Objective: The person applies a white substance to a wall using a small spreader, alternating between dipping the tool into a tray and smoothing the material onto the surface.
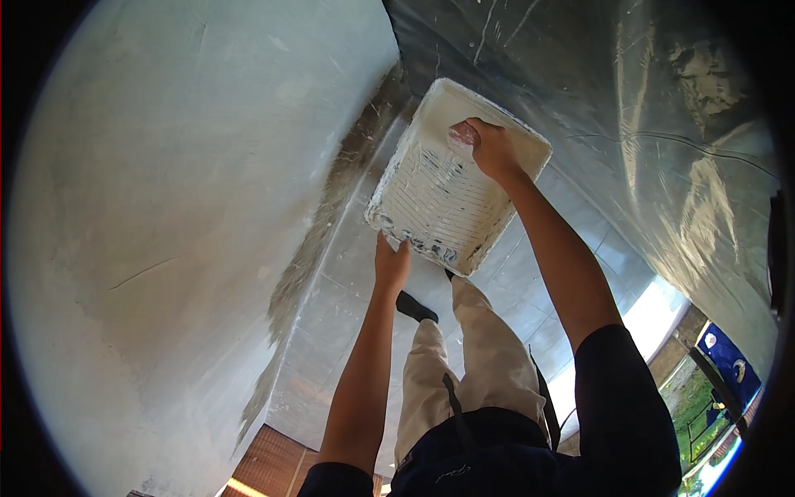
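Observation:
A white paint tray [431, 186], ribbed on its slope and caked with paint along the rim, is held up tilted over the floor. My left hand [392, 261] grips its near left corner, thumb over the rim and the other fingers partly hidden. Over the tray's deeper far end, my right hand [494, 149] is closed around a small reddish paint-smeared block [463, 135]. White paint coats the block's lower side, which overlaps the tray's wet paint. Most of the block is hidden by my fingers, so I cannot tell its exact kind.
A pale wall [182, 182] fills the left, with a darker bare strip [315, 215] along its lower edge. Grey floor tiles [331, 331] lie beneath my feet. Dark plastic sheeting [654, 124] hangs at right. A brown woven surface [269, 464] lies at the bottom left.

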A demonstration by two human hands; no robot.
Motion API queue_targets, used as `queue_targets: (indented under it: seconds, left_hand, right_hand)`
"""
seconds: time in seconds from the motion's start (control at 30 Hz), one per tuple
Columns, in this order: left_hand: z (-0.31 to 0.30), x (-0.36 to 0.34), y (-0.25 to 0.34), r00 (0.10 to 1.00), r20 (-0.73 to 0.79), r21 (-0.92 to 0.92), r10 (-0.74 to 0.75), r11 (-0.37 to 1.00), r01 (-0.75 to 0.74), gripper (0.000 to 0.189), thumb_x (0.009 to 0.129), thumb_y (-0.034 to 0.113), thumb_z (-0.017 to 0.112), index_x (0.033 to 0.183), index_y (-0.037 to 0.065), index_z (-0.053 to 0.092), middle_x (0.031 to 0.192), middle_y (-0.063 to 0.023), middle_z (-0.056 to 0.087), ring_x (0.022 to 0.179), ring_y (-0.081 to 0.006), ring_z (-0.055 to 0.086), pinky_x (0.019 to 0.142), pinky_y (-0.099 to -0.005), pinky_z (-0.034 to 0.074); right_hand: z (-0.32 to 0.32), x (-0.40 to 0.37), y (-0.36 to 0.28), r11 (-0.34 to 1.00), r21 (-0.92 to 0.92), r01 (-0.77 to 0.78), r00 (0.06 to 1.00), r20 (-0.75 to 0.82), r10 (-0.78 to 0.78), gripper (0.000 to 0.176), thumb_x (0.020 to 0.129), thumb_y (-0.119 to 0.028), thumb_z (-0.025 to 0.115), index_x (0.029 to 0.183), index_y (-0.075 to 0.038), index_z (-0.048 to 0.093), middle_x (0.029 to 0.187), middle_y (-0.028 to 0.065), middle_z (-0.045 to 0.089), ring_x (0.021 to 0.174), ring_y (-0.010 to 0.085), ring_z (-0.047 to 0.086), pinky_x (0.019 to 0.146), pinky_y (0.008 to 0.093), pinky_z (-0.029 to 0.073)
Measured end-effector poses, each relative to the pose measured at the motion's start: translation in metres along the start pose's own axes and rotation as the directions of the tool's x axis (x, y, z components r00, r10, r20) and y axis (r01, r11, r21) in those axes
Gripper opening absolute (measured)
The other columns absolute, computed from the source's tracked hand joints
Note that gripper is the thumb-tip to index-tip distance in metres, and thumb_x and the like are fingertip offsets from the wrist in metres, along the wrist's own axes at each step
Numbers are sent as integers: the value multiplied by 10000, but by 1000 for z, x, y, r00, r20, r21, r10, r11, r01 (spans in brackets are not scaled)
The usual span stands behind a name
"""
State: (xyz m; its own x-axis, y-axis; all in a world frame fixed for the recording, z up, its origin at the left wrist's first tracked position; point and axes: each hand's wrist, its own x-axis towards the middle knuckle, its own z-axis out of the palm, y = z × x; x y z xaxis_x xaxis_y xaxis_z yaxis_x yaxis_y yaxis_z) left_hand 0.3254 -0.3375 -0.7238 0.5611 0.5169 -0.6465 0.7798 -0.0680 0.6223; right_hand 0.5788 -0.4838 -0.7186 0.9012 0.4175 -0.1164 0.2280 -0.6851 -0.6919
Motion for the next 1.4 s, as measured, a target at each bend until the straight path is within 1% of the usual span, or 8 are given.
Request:
queue_targets:
  seconds: [0.17,0.3,0.4,0.47,0.6,0.8,1.1,1.4]
  left_hand:
    - [4,0,22,996,-22,-251,-85,965,77,634,857,144,603,1365,-142,353,1360,-307,467,1267,-383,482,1052,-400,362]
    - [7,11,16,971,-94,-205,-221,958,198,616,844,167,607,1331,-147,397,1347,-303,479,1232,-382,508,1023,-405,384]
    - [9,17,4,959,-58,-230,-276,939,256,665,849,215,607,1354,-145,366,1348,-303,477,1241,-380,498,1043,-398,365]
    - [9,19,-1,925,17,-328,-380,872,364,790,865,294,606,1474,-41,230,1394,-191,445,1261,-282,459,1029,-414,348]
    - [6,19,-1,918,63,-370,-392,845,386,805,867,298,601,1492,-16,202,1375,-169,461,1251,-254,460,1009,-412,351]
    - [-2,23,-9,910,167,-347,-379,842,414,656,870,305,601,1427,48,370,1340,-88,491,1215,-225,477,986,-400,343]
    - [1,17,3,885,171,-507,-434,732,456,547,863,320,607,1336,84,470,1311,-48,494,1190,-216,465,1015,-414,298]
    - [2,16,0,889,180,-537,-421,715,448,510,862,324,603,1303,91,497,1316,-45,486,1185,-214,463,1038,-432,267]
  right_hand:
    - [11,7,7,998,15,64,998,-26,-64,336,822,19,532,1116,-93,651,998,218,671,922,406,642,792,485,523]
    - [18,8,11,993,25,115,992,-44,-114,337,815,27,531,1104,-93,654,1003,208,672,914,404,644,793,487,526]
    - [22,9,13,996,24,83,996,-33,-82,343,807,32,532,1102,-92,655,1007,199,673,912,401,644,797,490,528]
    - [24,10,13,993,34,117,991,-71,-115,345,805,32,531,1102,-93,655,1003,202,673,910,401,644,795,493,529]
    - [27,10,13,988,2,153,983,-105,-152,286,833,42,566,1089,-45,659,962,214,677,878,393,654,759,450,533]
    - [31,14,13,981,-29,190,976,-104,-192,304,825,54,559,1091,-52,660,992,207,674,893,391,651,765,450,534]
    - [28,29,14,993,-2,118,992,33,-118,353,810,34,517,1101,-104,662,1010,189,679,930,380,647,827,460,525]
    - [26,23,14,993,104,-56,998,7,56,325,871,0,486,1120,-96,672,896,190,696,628,273,691,597,366,563]
